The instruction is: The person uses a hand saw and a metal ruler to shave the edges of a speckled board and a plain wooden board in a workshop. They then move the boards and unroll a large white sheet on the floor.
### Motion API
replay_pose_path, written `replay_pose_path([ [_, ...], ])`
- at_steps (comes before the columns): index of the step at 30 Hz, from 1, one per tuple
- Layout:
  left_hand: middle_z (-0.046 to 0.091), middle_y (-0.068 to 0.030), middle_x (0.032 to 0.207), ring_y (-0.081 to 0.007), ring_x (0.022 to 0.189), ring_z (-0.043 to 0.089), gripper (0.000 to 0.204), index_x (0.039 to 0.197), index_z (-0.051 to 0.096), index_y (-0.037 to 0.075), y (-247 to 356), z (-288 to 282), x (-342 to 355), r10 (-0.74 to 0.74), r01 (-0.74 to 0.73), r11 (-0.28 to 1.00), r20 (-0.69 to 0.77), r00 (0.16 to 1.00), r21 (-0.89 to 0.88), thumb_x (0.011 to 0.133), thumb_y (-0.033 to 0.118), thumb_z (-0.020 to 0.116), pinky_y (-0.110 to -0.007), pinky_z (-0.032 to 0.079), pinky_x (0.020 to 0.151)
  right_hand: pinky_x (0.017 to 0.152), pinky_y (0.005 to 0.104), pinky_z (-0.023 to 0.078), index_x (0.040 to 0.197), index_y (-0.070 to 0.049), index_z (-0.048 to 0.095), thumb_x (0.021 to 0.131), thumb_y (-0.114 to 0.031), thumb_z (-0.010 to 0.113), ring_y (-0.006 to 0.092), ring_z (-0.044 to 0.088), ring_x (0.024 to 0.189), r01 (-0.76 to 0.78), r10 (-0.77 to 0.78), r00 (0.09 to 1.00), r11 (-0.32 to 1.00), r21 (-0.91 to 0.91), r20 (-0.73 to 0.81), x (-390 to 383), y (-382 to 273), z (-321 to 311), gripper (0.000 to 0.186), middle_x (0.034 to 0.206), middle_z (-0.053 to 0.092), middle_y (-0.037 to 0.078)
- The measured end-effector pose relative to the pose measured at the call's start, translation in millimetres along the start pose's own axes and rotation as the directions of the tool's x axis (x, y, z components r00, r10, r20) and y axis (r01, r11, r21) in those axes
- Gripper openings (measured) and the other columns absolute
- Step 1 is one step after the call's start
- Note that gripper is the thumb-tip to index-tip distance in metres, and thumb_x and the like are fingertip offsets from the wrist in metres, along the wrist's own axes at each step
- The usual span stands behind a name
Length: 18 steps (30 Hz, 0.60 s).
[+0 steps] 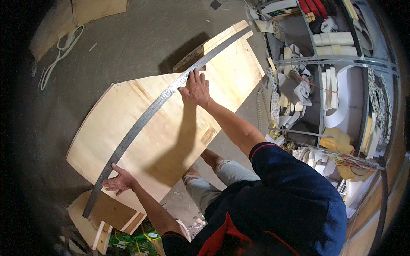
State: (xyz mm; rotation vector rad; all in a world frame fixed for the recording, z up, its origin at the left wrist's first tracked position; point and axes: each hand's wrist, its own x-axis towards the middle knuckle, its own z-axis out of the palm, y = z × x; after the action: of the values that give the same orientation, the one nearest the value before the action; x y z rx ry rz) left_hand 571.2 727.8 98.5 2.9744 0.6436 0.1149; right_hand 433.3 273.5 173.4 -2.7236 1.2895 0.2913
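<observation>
A long metal straightedge (pixel 149 112) lies slantwise across a pale plywood panel (pixel 136 141), its near end sticking out past the panel's edge at lower left. My left hand (pixel 118 180) rests on the near part of the straightedge, thumb and fingers spread along its edge. Farther up, my right hand (pixel 196 88) lies flat with fingers apart, its fingertips and thumb touching the straightedge. Neither hand is wrapped round anything. The right arm casts a dark shadow on the panel.
Metal shelves (pixel 318 59) at the right hold white strips, rolls and offcuts. A smaller wooden piece (pixel 109 209) and green packages (pixel 141 241) lie at lower left. On the grey floor (pixel 141 42) are a white looped cord (pixel 64 55) and another board (pixel 55 30).
</observation>
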Motion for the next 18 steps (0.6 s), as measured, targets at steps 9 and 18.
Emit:
replay_pose_path([
  [9,0.031,-0.0192,0.16,-0.0425,0.146,0.028,0.119,0.154,0.03,0.002,-4.8,7.8,-0.5,0.067,-0.062,0.994,-0.051,0.996,0.086,0.075,0.086,0.056,-0.073,0.022,0.108,0.113,0.0675,0.02,0.157,-0.004,0.023,0.086,-0.067,0.056,0.0517,0.021,0.146,0.009,0.002,0.996,0.991,0.13,-0.085,2.3,12.2,32.5,0.1,0.163,0.021,0.021],
  [18,0.014,-0.0178,0.166,-0.042,0.153,0.004,0.124,0.156,0.023,-0.003,-0.5,-6.2,-9.0,-0.005,0.012,0.994,0.06,0.998,-0.111,0.075,0.088,0.049,-0.072,0.002,0.115,0.114,0.0553,0.029,0.15,0.012,0.022,0.095,-0.062,0.052,0.0462,0.022,0.147,0.307,-0.311,0.94,0.95,-0.046,-0.14,45.3,61.2,74.1,0.097,0.155,0.025,0.037],
])
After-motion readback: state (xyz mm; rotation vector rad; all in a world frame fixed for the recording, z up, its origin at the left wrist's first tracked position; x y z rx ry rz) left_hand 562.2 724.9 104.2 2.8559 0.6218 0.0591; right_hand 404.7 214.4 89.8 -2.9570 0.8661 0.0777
